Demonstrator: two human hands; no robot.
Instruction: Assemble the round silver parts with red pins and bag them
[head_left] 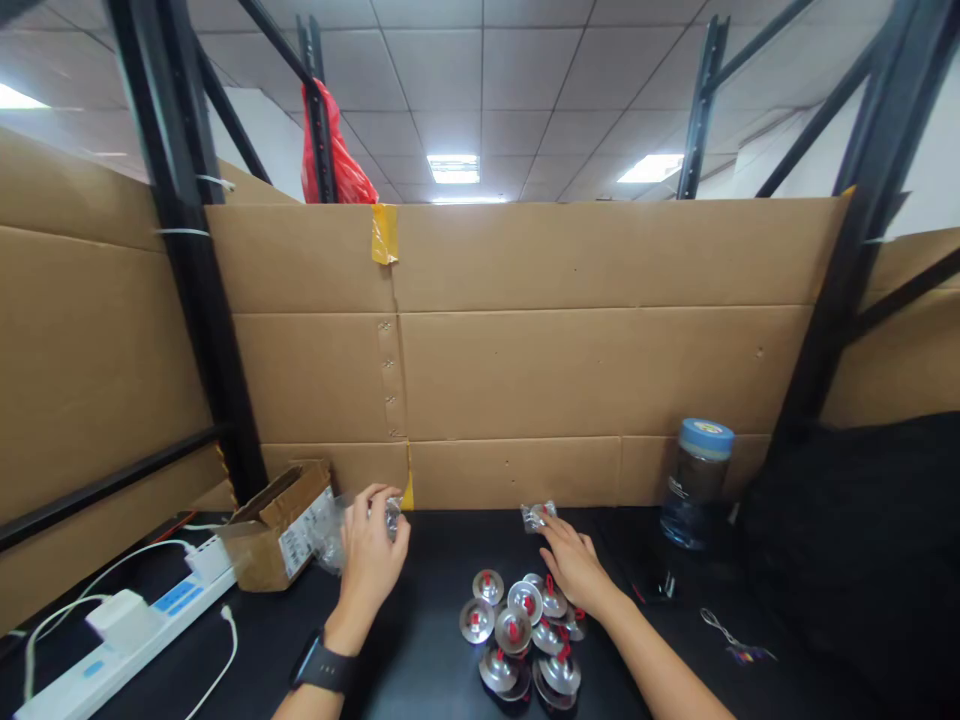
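- L hand point(373, 545) was half-curled @ shiny plastic point(392, 513)
- R hand point(574, 570) loosely open @ clear packet point(533, 516); couldn't tell if either gripped
- cymbals point(514, 631) heaped close, prob 4 easy reach

Blue-lidded clear jar point(694, 492) at right, white power strip point(112, 663) at left, red bag point(345, 165) above cardboard wall point(525, 370)

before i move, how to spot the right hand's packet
From the cardboard wall, drop to its base, beyond the metal discs. The small clear packet lies at the fingertips of the right hand; the other clear wrapping is by the left hand and box.
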